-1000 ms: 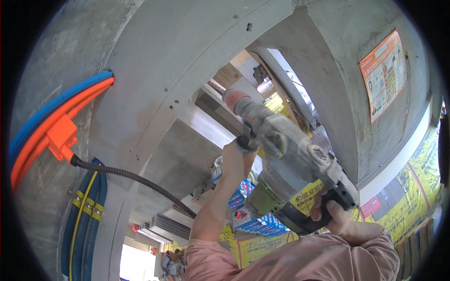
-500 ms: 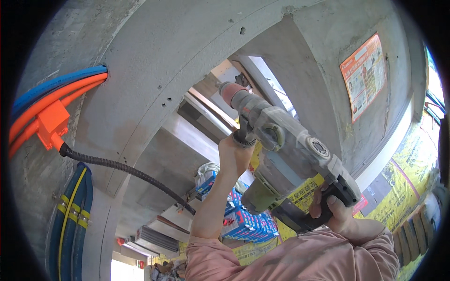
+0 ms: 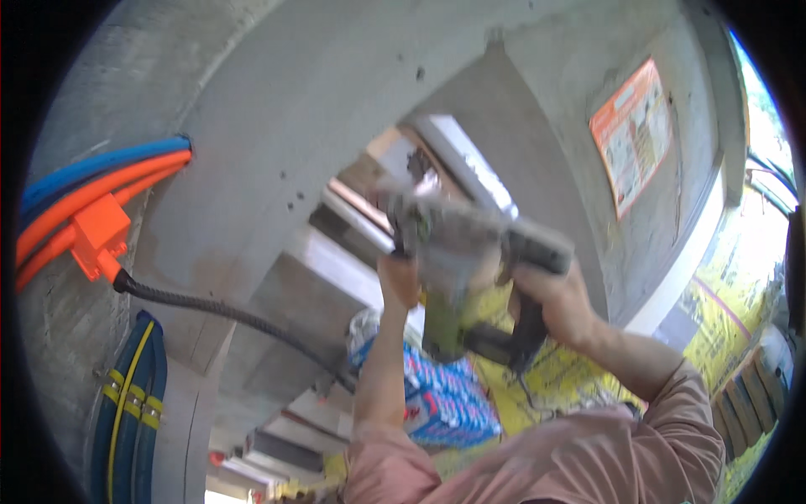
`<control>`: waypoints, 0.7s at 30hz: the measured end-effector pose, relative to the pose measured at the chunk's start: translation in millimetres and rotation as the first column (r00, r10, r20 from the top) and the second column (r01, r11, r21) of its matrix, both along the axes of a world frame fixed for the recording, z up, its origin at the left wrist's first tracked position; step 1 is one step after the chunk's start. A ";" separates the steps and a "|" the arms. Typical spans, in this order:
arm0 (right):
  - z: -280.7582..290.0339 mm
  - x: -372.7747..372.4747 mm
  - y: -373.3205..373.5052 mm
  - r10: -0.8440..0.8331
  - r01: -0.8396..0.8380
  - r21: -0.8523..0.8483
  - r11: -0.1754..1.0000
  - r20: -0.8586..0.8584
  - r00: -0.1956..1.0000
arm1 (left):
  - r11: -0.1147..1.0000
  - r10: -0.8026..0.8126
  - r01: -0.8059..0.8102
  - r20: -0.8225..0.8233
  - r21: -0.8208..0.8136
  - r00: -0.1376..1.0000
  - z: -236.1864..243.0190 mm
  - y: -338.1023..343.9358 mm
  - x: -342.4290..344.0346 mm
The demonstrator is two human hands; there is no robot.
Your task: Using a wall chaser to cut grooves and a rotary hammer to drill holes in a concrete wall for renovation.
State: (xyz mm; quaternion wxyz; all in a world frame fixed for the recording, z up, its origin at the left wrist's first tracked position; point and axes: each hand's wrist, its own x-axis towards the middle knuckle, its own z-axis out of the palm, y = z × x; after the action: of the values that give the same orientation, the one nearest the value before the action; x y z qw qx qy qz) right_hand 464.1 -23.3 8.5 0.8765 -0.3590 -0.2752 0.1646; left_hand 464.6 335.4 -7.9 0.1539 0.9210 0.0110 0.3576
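Observation:
A dusty grey-and-green rotary hammer drill (image 3: 447, 250), blurred by motion, is held up in the middle of the view, pointing away from me. My left hand (image 3: 399, 279) is closed on its front side handle, at the left of the tool. My right hand (image 3: 552, 294) grips the black rear handle at the right, with a power cord hanging below it. The drill's front end is smeared, and whether it touches anything behind it I cannot tell.
Concrete wall and beam (image 3: 336, 101) surround an opening. Orange and blue conduits (image 3: 101, 227) with a black corrugated hose and blue pipes (image 3: 126, 395) are on the left. A poster (image 3: 630, 134) hangs right. Blue boxes (image 3: 445, 403) sit below on yellow floor sheeting (image 3: 714, 311).
The drill has swung away from me and now looks foreshortened, its nose lower in view. My right hand has moved up and left with the rear handle; both hands still grip it.

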 end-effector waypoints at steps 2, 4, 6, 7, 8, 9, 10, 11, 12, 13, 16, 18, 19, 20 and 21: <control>-18.8 5.0 10.0 0.073 -0.071 -0.032 0.997 0.075 0.995 | 0.909 0.008 0.029 0.087 -0.416 0.996 -56.2 14.2 -7.2; -62.0 12.4 6.7 0.142 -0.103 -0.244 0.964 0.148 0.979 | 0.613 -0.056 0.151 0.149 -0.775 0.987 -116.9 10.8 -13.5; -75.3 14.0 -6.8 0.194 -0.088 -0.394 0.915 0.238 0.952 | 0.206 -0.151 0.266 0.238 -0.942 0.959 -164.6 -17.7 -21.0; -81.6 13.3 -9.6 0.266 -0.070 -0.517 0.853 0.316 0.910 | -0.015 -0.175 0.405 0.401 -0.914 0.899 -186.2 -42.6 -26.5; -85.6 7.8 -6.9 0.292 -0.082 -0.529 0.845 0.326 0.899 | 0.260 -0.223 0.452 0.403 -0.853 0.888 -234.9 -35.3 -42.8; -94.7 3.6 -1.9 0.349 -0.041 -0.578 0.815 0.433 0.831 | 0.508 -0.270 0.470 0.384 -0.722 0.883 -284.3 -25.1 -62.4; -110.1 8.8 -2.7 0.380 0.034 -0.626 0.779 0.515 0.768 | 0.750 -0.301 0.310 0.117 -0.584 0.947 -308.6 -35.9 -64.9; -124.5 10.6 -3.8 0.385 0.045 -0.644 0.764 0.510 0.769 | 0.924 -0.229 0.168 -0.144 -0.344 0.963 -332.6 -47.3 -73.3; -135.2 3.7 -0.7 0.470 0.016 -0.700 0.713 0.495 0.731 | 0.508 -0.314 0.214 0.052 -0.834 0.948 -379.8 -53.5 -93.1; -145.9 -2.4 3.9 0.554 -0.007 -0.754 0.657 0.476 0.682 | -0.122 -0.259 0.257 0.281 -0.959 0.924 -422.2 -60.0 -105.7; -181.1 -5.6 -5.2 0.553 0.027 -0.805 0.593 0.431 0.713 | 0.669 -0.245 0.113 -0.075 -0.734 0.967 -460.6 -119.1 -123.6; -202.7 -16.8 -1.3 0.576 -0.021 -0.773 0.633 0.453 0.680 | 0.708 -0.227 0.060 -0.146 -0.704 0.963 -488.3 -137.3 -136.8; -223.3 -13.7 -7.2 0.479 0.024 -0.687 0.726 0.530 0.700 | 0.583 -0.330 0.139 -0.077 -0.801 0.941 -476.8 -156.0 -134.3; -227.5 -15.1 -11.0 0.500 0.036 -0.712 0.701 0.527 0.688 | 0.445 -0.387 0.194 0.008 -0.874 0.922 -467.5 -167.4 -140.7; -231.6 -15.9 -14.4 0.586 -0.027 -0.784 0.621 0.440 0.680 | 0.414 -0.385 0.211 0.040 -0.885 0.922 -480.0 -167.0 -141.8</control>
State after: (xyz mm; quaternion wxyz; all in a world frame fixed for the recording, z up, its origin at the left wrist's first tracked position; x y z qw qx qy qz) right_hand 448.2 -37.6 -223.0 0.4559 -0.6499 -0.5399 0.2799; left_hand 322.9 168.4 -487.9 0.6623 0.7241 0.0409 0.1881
